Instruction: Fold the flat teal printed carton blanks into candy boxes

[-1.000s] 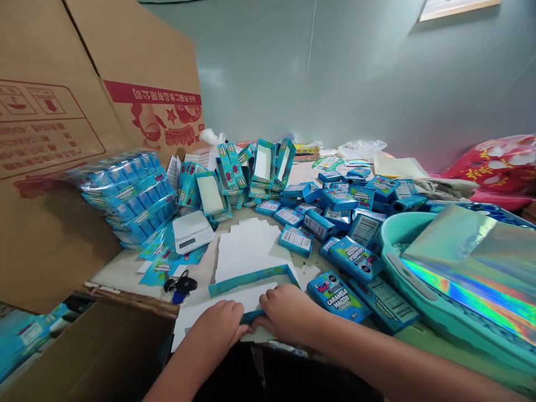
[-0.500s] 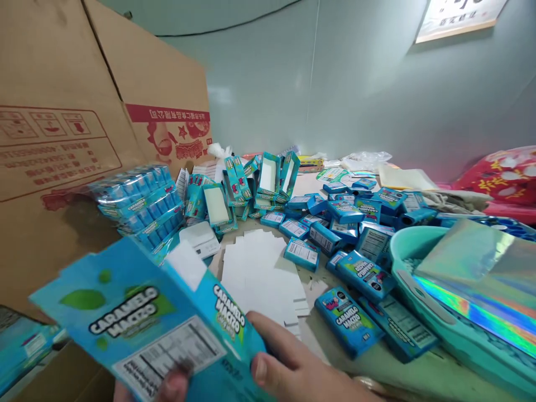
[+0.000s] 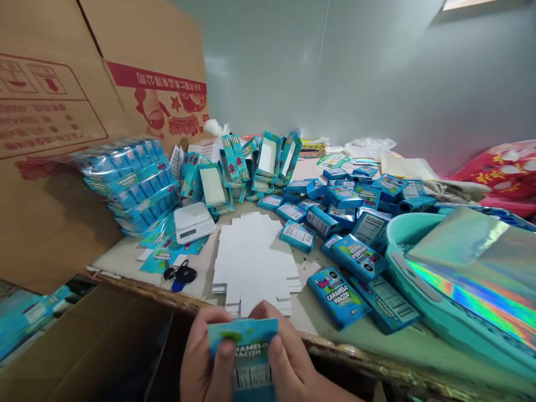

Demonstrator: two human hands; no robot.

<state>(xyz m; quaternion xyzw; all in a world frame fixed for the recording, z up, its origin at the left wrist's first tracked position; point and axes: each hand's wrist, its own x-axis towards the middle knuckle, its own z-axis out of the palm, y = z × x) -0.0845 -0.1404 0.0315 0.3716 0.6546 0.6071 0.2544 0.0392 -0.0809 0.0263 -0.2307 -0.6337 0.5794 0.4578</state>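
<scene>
A blue cardboard candy box [image 3: 252, 377] printed "Caramelo Macizo" is held low at the table's front edge. My left hand [image 3: 205, 357] grips its left side, thumb on the printed face. On the right side, my right hand [image 3: 293, 360] presses with its thumb in the same way. The box's lower part runs out of view, and the fingers behind it are partly hidden. Just beyond my hands lies a stack of flat white box blanks [image 3: 255, 254]. To its right are several closed blue candy boxes [image 3: 338, 298] in a loose pile.
Open display trays [image 3: 213, 185] stand at the back. Wrapped packs [image 3: 129, 184] lean by a large carton [image 3: 154, 50] on the left. A white scale [image 3: 195, 223] and keys [image 3: 181, 273] lie left of the blanks. A turquoise basket [image 3: 396, 245] holding shiny film stands right.
The box has come from the left, large and tilted, to upright between both hands at the table edge. The view has shifted down, and the scale and keys now show fully.
</scene>
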